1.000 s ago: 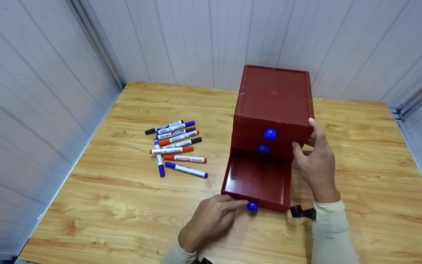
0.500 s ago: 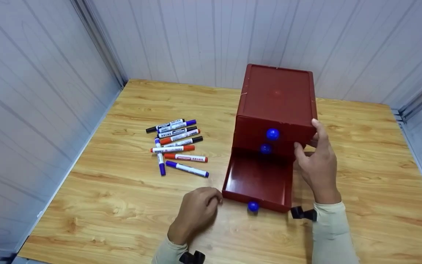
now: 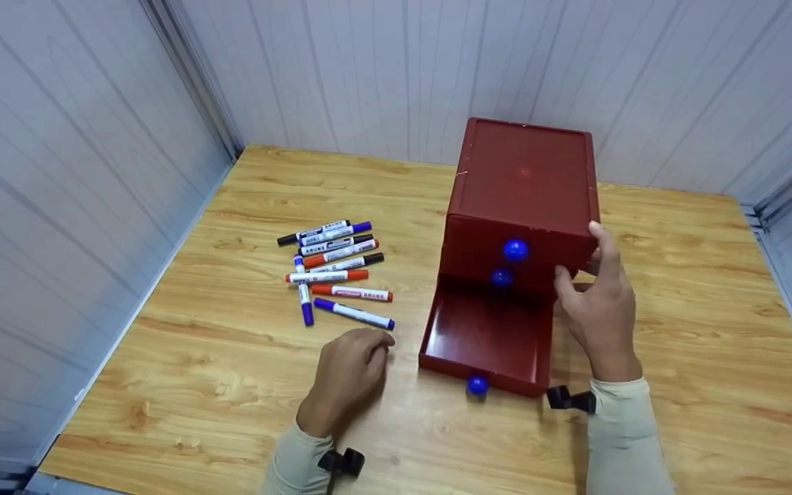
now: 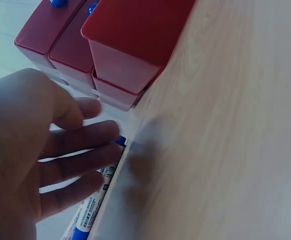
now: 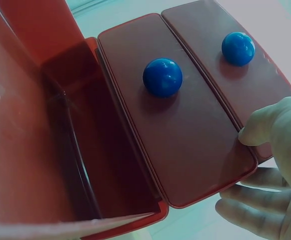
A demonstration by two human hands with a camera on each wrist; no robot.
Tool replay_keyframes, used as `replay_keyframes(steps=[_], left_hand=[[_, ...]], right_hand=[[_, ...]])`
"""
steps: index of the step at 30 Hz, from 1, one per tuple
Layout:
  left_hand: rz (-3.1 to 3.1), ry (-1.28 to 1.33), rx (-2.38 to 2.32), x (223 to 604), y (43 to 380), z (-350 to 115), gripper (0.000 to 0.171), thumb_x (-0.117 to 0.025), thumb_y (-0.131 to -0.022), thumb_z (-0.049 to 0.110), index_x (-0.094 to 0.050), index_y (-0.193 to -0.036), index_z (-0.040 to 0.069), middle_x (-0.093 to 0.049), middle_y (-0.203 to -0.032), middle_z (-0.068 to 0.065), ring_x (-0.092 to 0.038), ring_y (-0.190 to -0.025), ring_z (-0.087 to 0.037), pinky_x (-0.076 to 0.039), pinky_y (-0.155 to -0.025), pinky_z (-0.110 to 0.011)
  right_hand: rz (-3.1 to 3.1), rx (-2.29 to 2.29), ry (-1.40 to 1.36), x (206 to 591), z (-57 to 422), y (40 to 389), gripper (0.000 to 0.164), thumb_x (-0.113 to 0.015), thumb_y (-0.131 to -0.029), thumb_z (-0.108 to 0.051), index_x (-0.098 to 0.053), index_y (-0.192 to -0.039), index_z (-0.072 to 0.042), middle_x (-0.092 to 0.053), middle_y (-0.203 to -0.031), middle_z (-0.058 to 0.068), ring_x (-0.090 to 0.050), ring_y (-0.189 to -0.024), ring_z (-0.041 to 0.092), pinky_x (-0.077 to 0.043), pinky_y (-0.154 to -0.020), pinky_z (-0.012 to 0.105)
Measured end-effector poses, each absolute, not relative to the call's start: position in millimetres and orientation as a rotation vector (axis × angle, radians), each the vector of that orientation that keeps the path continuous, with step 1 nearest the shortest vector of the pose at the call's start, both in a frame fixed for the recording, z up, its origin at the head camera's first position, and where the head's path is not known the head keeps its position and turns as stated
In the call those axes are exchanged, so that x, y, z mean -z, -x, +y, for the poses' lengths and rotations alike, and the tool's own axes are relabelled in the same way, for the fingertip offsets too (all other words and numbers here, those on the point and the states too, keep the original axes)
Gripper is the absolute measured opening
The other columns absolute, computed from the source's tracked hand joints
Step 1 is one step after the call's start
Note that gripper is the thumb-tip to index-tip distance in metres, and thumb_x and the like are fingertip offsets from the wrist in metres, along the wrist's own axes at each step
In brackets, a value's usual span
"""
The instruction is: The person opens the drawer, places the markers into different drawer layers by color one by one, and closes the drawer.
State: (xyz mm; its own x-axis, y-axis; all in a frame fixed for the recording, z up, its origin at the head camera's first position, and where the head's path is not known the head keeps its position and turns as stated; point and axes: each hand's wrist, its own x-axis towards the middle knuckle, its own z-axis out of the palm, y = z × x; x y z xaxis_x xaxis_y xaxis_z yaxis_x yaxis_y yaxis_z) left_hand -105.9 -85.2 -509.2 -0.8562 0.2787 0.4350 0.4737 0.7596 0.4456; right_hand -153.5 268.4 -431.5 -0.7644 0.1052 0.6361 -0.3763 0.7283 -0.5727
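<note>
A dark red drawer box [image 3: 525, 175] with round blue knobs stands right of centre. Its bottom drawer [image 3: 489, 337] is pulled out, and its visible floor is bare. The two drawers above are closed, as the right wrist view shows. My right hand [image 3: 602, 320] grips the box's front right edge, thumb [image 5: 255, 131] on the front and fingers along the side. My left hand [image 3: 348, 364] hovers left of the pulled-out drawer, holding nothing, its fingers loosely bent in the left wrist view. Just beyond it lies a blue-capped marker [image 3: 358, 313], nearest of the several markers.
The other markers, with black, red and blue caps, lie in a loose pile [image 3: 334, 265] on the wood-grain table [image 3: 183, 371]. A lone blue-capped one [image 3: 304, 295] crosses the pile's left end. Pale panel walls [image 3: 368, 75] enclose the table at the back and sides.
My left hand has let go of the bottom drawer's blue knob and moved left toward the markers. My right hand stays on the box; the drawer remains out.
</note>
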Motion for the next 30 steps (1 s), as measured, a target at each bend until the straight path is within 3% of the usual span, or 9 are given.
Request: replay_keyframes(steps=[5, 12, 21, 30], left_hand=[[-2.625, 0.548, 0.806, 507.0, 114.9, -85.1, 0.016, -0.065, -0.088, 0.006, -0.076, -0.09, 0.017, -0.073, -0.089, 0.005, -0.069, -0.085, -0.013, -0.056, -0.072, -0.033], [-2.616, 0.56, 0.743, 501.2, 136.5, -85.3, 0.015, -0.063, -0.087, 0.006, -0.075, -0.088, 0.014, -0.067, -0.085, 0.002, -0.064, -0.077, -0.017, -0.052, -0.063, -0.035], [-2.556, 0.522, 0.798, 505.1, 150.9, -103.8, 0.013, -0.066, -0.085, 0.002, -0.075, -0.088, 0.011, -0.071, -0.091, -0.002, -0.067, -0.088, -0.022, -0.054, -0.078, -0.039], [-2.562, 0.399, 0.871, 509.8, 156.1, -110.3, 0.016, -0.066, -0.086, 0.002, -0.076, -0.097, 0.007, -0.068, -0.096, -0.007, -0.062, -0.093, -0.027, -0.048, -0.08, -0.044]], right_hand=[[-2.27, -0.925, -0.197, 431.7, 268.1, 154.7, 0.074, -0.07, -0.088, -0.006, -0.035, -0.151, -0.021, -0.065, -0.106, 0.016, -0.069, -0.095, 0.034, -0.04, -0.071, 0.001], [-2.26, -0.922, -0.192, 431.2, 266.4, 158.6, 0.073, -0.07, -0.088, -0.006, -0.036, -0.15, -0.021, -0.064, -0.104, 0.015, -0.07, -0.094, 0.034, -0.04, -0.07, 0.001], [-2.263, -0.926, -0.202, 433.9, 267.0, 155.6, 0.072, -0.07, -0.089, -0.011, -0.035, -0.151, -0.019, -0.061, -0.103, 0.015, -0.069, -0.095, 0.032, -0.042, -0.07, 0.002], [-2.254, -0.939, -0.2, 434.3, 269.8, 155.4, 0.072, -0.07, -0.088, -0.008, -0.035, -0.151, -0.019, -0.06, -0.104, 0.017, -0.069, -0.094, 0.033, -0.043, -0.072, 0.002]])
